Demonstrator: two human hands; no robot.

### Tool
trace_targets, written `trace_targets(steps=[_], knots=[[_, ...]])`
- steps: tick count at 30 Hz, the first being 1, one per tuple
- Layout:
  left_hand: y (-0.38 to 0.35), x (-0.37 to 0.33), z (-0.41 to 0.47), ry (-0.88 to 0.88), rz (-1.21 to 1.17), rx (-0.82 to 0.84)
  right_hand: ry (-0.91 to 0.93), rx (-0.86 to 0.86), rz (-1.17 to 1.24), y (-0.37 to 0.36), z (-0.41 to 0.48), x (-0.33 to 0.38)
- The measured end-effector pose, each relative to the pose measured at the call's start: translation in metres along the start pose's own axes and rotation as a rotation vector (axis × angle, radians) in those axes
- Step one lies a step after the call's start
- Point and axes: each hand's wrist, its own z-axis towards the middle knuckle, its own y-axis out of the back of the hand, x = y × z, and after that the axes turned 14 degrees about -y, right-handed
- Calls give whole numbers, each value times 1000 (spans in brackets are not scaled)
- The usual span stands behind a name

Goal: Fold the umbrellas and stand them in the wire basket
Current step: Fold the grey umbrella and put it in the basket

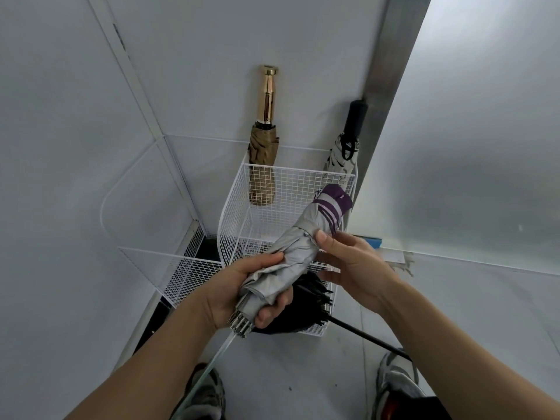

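As left hand [239, 287] grips grey umbrella [295, 253], right hand [354, 262] pinches its middle.

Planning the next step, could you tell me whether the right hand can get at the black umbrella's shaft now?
Likely not yet: the right hand and left hand both hold the grey umbrella. Once freed, the shaft lies uncovered just below it.

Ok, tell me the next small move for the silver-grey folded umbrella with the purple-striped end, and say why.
Probably twist the silver-grey folded umbrella tighter with the right hand while the left hand grips its rib end. Its fabric bunches loosely there, and it lies slanted above the white wire basket, not yet inside.
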Motion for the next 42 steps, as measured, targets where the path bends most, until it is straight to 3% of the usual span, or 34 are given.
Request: trace_targets(steps=[2, 4, 9, 12, 17, 22, 26, 29, 34, 36, 39, 42], knots=[[-3, -1, 0, -1, 35, 34, 28, 119, 102, 0, -2, 1], [-7, -4, -2, -26, 168, -5, 86, 130, 154, 0, -1, 2], [-19, 3, 3, -172, 798, -343, 215, -107, 89, -7, 7, -5], [-19, 3, 4, -196, 805, -334, 227, -152, 117, -12, 8, -9], [-18, -4, -3, -128, 846, -266, 138, 16, 228, -17, 1, -7], [-12, 8, -2, -262, 1260, -380, 164, -110, 241, -21, 2, -10], [-13, 4, -2, -263, 1138, -327, 84, -20, 217, -21, -3, -9], [-13, -4, -9, -216, 1093, -321, 58, -158, 243, -18, -2, -6], [16, -23, -31, -454, 1307, -882, 60, -456, 522, 20, 8, 12], [25, -26, -33, -475, 1040, -986, 67, -456, 594, 30, 7, 17], [14, -21, -23, -393, 516, -847, 61, -422, 596, 31, 8, 14], [5, -20, -13, -442, 278, -808, 55, -418, 598, 28, 8, 11]])
